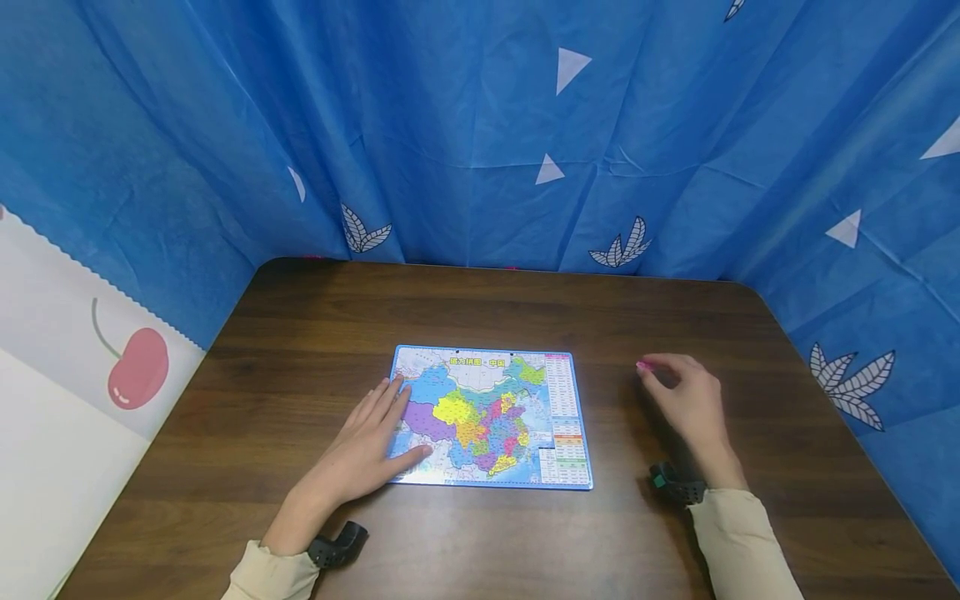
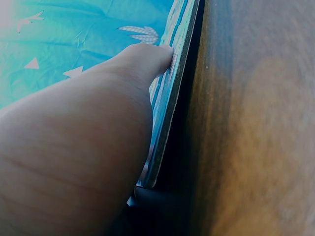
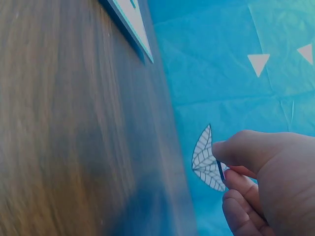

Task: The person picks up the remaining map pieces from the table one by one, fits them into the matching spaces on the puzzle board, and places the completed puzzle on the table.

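A map puzzle board with a blue rim and many coloured regions lies flat on the table. My left hand rests with outstretched fingers over the board's left side, the thumb near its lower edge. In the left wrist view the thumb lies on the board close to its dark edge. To the right of the board, my right hand pinches a small pink puzzle piece between thumb and fingers. The right wrist view shows this thin piece nearly edge-on, mostly hidden by the fingers.
The dark wooden table has rounded far corners. A blue curtain with leaf and triangle prints hangs behind and to the right. At the left is a white cloth with a cherry print. Each wrist carries a black camera band.
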A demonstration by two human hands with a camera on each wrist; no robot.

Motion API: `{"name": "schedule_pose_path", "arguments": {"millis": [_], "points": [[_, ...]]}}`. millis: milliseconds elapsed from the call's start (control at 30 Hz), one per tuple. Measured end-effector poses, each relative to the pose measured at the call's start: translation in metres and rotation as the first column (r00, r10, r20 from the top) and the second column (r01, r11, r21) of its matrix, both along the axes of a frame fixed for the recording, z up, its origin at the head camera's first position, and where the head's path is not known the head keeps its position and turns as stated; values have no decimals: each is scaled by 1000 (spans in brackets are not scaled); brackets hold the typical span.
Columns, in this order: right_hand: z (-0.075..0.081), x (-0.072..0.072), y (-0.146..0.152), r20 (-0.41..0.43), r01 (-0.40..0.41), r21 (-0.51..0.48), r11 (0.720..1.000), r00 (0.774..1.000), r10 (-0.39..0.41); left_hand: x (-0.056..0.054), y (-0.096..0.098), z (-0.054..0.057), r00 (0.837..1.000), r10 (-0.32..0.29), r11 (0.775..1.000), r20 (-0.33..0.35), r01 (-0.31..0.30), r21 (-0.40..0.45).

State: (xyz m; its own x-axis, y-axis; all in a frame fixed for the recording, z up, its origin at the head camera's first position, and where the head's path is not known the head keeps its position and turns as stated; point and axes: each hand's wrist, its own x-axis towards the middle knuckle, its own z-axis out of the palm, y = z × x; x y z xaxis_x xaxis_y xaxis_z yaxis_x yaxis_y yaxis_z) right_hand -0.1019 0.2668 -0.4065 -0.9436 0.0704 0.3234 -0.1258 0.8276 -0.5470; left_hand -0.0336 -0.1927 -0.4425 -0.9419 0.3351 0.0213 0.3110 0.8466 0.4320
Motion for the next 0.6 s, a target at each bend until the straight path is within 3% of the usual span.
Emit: {"name": "schedule_pose_path", "arguments": {"millis": [600], "points": [[8, 1, -25, -16, -82, -15, 997, 997, 82, 0, 0, 1, 1000, -4, 1000, 0, 4, 1]]}}
